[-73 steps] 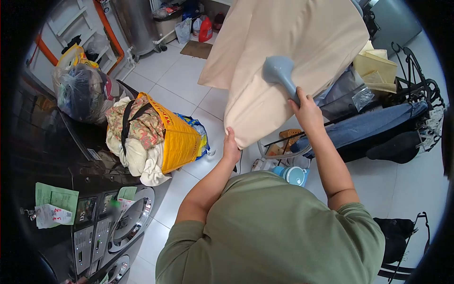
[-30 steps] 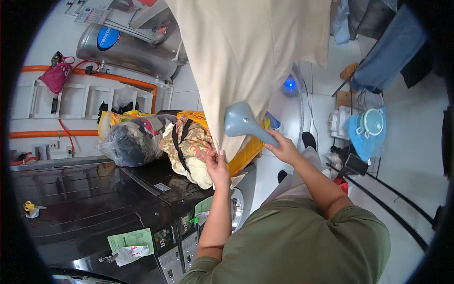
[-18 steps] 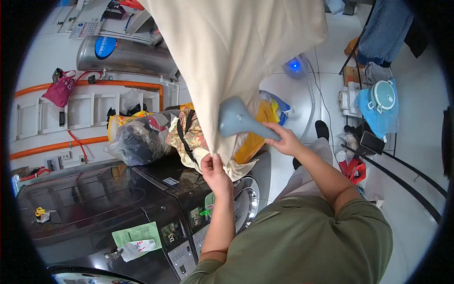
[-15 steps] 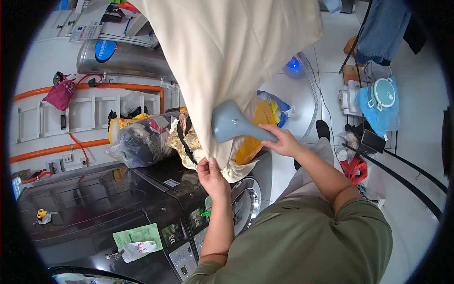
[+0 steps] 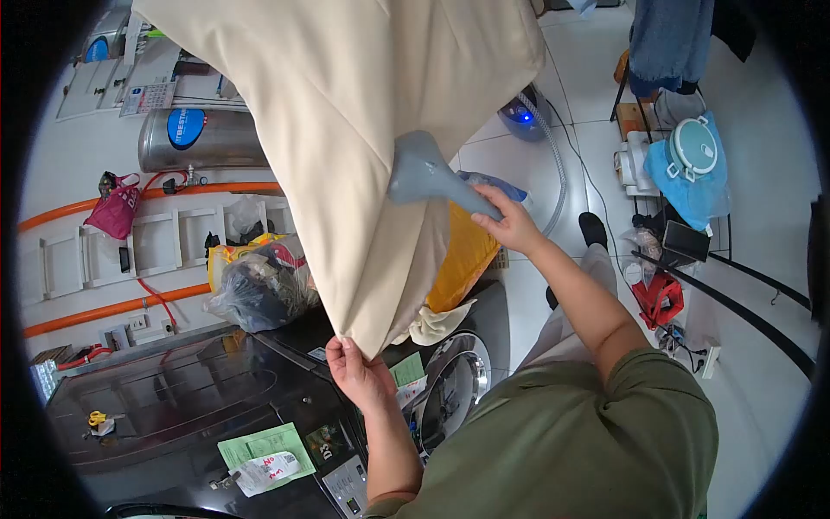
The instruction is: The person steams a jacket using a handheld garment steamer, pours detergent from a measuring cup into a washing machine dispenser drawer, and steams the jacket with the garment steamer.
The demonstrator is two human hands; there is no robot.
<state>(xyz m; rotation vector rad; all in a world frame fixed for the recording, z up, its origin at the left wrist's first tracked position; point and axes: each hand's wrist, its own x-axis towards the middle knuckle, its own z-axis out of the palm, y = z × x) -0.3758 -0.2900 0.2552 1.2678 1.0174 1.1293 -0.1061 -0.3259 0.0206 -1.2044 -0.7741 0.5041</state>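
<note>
A large cream garment [image 5: 320, 121] hangs from above in folds; its full shape runs out of view. My left hand [image 5: 359, 372] pinches its lower edge between thumb and fingers, drawing the cloth down toward me. In my right hand [image 5: 512, 221] is the handle of a grey-blue garment steamer head [image 5: 424, 177], its wide end against or just in front of the cloth; exact contact cannot be told. A ribbed hose [image 5: 556, 164] runs down beside a steamer base [image 5: 523, 117] with a lit blue light on the floor.
Dark washing machines [image 5: 173, 381] stand at the left, with green papers [image 5: 264, 454] and yellow scissors [image 5: 98, 419] on top. Behind them are a stuffed plastic bag [image 5: 259, 290] and a white ladder [image 5: 156, 242]. A rack [image 5: 635, 173] with a lidded container [image 5: 694, 147] stands at the right.
My left hand has moved down and left, pulling the garment's edge lower and tauter. The steamer head has risen slightly with my right hand. The whole view has shifted a little.
</note>
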